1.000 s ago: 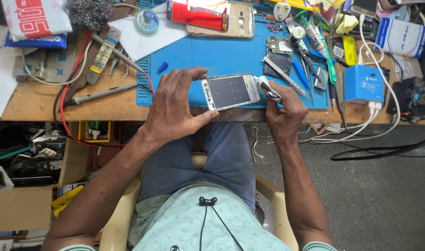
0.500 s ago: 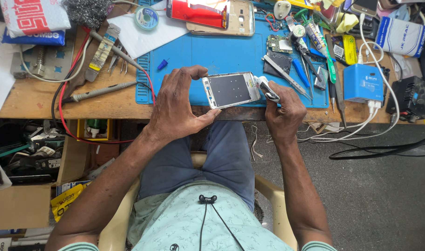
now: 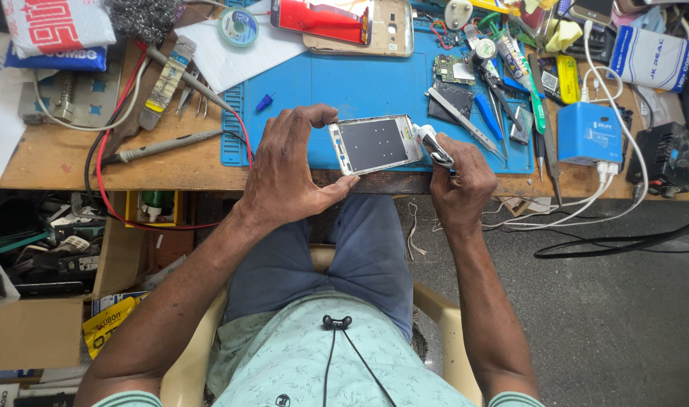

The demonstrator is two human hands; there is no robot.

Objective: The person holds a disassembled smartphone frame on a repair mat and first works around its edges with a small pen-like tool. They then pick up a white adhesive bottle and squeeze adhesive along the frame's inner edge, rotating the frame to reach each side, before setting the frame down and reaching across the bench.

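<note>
Resting over the front edge of the blue work mat [image 3: 344,83], a white phone frame [image 3: 374,144] was held between two bare hands. The left hand [image 3: 288,169] was curled around its left end, the thumb pressed under the lower corner and the fingers bent over the top edge, so that the frame was clamped. The right hand [image 3: 459,177] was closed into a loose fist at the frame's right end, its fingers shut around a small white tool [image 3: 433,145] whose tip was laid against the frame. The mat was spread on a wooden bench [image 3: 50,154]. Well apart from the frame, a red phone [image 3: 322,19] was seen at the mat's far edge, a circuit board [image 3: 454,69] near tweezers [image 3: 465,120], and a blue box [image 3: 589,134] just beside the mat's right edge.
</note>
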